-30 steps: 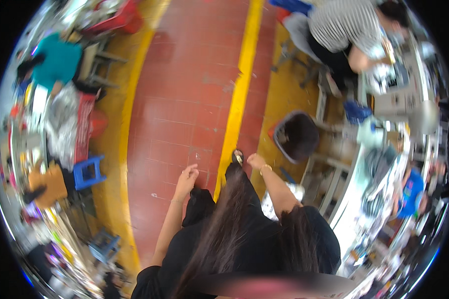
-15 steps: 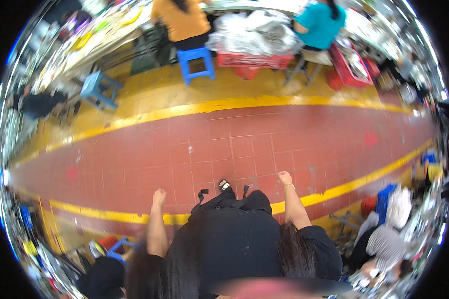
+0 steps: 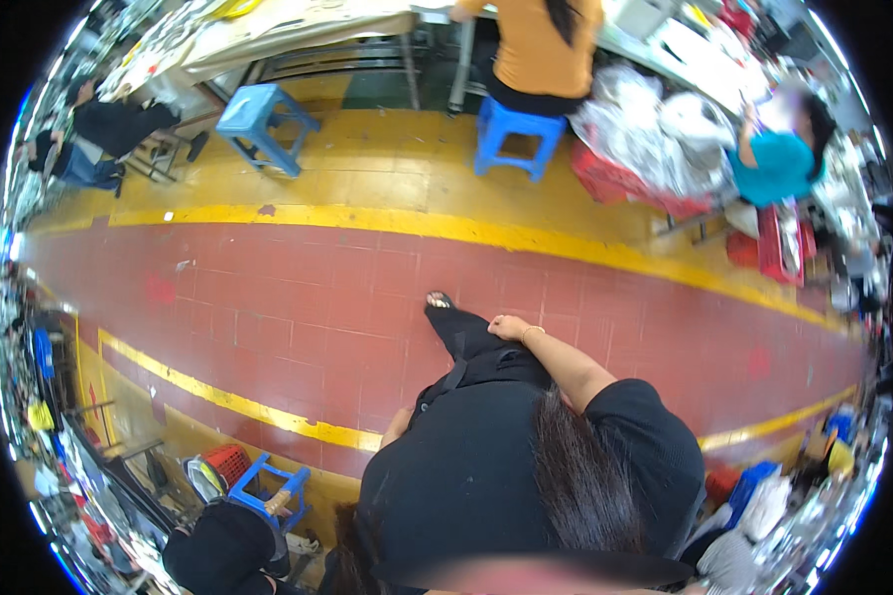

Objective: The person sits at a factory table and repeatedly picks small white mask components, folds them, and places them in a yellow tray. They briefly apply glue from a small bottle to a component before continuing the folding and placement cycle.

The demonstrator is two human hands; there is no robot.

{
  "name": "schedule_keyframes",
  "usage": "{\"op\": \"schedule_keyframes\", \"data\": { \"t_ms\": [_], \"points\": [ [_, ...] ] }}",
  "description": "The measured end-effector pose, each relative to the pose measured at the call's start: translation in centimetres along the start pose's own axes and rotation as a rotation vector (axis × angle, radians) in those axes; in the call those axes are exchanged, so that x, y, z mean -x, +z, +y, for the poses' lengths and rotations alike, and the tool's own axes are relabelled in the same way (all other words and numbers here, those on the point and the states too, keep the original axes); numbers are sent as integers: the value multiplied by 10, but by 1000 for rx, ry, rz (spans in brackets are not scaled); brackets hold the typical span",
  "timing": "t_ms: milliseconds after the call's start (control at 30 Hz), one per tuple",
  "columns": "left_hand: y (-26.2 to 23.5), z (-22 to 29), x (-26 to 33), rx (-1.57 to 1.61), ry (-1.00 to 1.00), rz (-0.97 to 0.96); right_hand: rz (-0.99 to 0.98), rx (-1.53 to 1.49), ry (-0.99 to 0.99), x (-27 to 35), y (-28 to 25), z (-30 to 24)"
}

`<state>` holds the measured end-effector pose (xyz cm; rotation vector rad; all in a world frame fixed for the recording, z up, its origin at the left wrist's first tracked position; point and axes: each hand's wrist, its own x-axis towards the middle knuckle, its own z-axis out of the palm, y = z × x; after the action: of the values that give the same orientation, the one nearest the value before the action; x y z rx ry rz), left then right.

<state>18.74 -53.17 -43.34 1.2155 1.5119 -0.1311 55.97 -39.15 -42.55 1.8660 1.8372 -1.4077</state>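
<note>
My right hand [image 3: 509, 327] is in front of my black trousers [image 3: 466, 332], its fingers curled in loosely and nothing visible in them. A thin bracelet [image 3: 533, 331] circles that wrist. Low at my left side, only a sliver of my left hand [image 3: 398, 426] shows past my black top [image 3: 466, 466]; its fingers are hidden. One foot in a dark sandal [image 3: 439, 299] is forward on the red tiled floor [image 3: 357, 288]. Neither hand touches any loose object that I can see.
Yellow lines [image 3: 367, 217] border the walkway. Beyond it are a blue stool [image 3: 258, 124], a person in orange [image 3: 543, 50] on another stool, red crates [image 3: 615, 174] with plastic bags, and a person in teal [image 3: 779, 164]. Behind left, a person in black [image 3: 218, 545] is beside a blue stool [image 3: 268, 486].
My view has turned left, so the far workers and stools appear further right. My right hand has swung in before my trousers; my left hand has dropped back, mostly behind my body.
</note>
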Motion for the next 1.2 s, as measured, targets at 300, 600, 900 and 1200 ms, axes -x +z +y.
{"op": "schedule_keyframes", "data": {
  "t_ms": [300,600,900,1200],
  "points": [
    [-246,45,-43,158,-193,262,-541,437,162,-172,-126,-239],
    [-531,-5,-162,61,-290,110,-569,213,405,-330,-150,-405],
    [-745,16,-244,75,-333,-203,-520,147,-100,-436,-260,-548],
    [-909,119,-355,17,-560,-31,-669,205,-165,-686,-411,-646]
  ]
}}
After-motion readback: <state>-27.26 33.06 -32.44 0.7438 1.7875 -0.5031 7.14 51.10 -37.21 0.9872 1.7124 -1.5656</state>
